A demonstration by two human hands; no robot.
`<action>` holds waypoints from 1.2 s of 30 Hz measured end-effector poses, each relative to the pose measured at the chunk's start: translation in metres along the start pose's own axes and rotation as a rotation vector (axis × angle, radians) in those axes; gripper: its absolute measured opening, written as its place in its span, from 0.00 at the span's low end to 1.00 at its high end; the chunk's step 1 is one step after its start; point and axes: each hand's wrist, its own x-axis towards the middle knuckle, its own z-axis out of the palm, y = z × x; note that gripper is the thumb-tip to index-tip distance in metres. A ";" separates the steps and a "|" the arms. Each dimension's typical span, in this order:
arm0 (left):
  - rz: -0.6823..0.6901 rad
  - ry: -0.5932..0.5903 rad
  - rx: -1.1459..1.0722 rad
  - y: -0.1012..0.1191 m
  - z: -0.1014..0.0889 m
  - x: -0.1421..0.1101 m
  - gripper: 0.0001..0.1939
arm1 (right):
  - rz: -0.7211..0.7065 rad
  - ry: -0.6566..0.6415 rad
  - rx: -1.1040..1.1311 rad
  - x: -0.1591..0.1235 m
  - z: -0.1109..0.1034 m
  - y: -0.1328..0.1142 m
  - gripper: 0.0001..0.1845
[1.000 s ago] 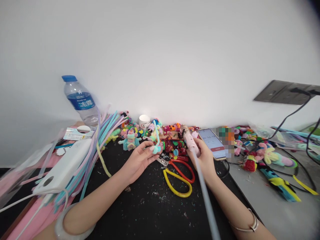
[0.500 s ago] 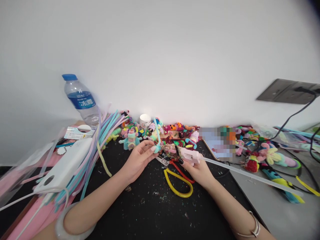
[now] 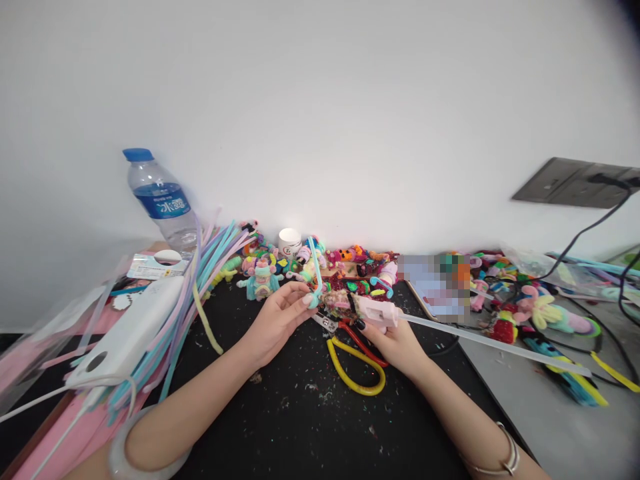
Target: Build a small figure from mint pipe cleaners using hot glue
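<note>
Between the thumb and fingers of my left hand (image 3: 284, 320) is a small wound piece of turquoise pipe cleaner (image 3: 316, 273), one end standing up from it. My right hand (image 3: 395, 343) is closed around a pale pink glue gun (image 3: 377, 312). Its fuzz-covered nozzle points left, close to the turquoise piece; whether they touch I cannot tell. A long translucent glue stick (image 3: 490, 338) sticks out of the gun's back toward the right. Below the hands lie scissors (image 3: 357, 373) with one yellow and one red handle, partly hidden by my right hand.
A bundle of pastel pipe cleaners (image 3: 185, 307) and a white power strip (image 3: 133, 333) lie left, below a water bottle (image 3: 163, 200). Colourful pipe-cleaner figures (image 3: 261, 279) line the wall around a paper cup (image 3: 290, 242). A phone (image 3: 425, 303) and cables are at right.
The glue gun has swung from pointing away to pointing left, its nozzle brought up to the turquoise piece. The glue stick's tail swept right. My left hand has barely moved.
</note>
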 end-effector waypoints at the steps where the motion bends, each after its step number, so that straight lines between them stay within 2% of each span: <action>1: -0.002 0.003 -0.003 0.000 0.000 0.000 0.07 | 0.001 -0.004 0.003 0.000 0.000 0.000 0.11; 36: -0.056 0.018 -0.141 -0.004 -0.004 0.003 0.07 | -0.083 -0.058 0.012 0.002 -0.001 -0.005 0.13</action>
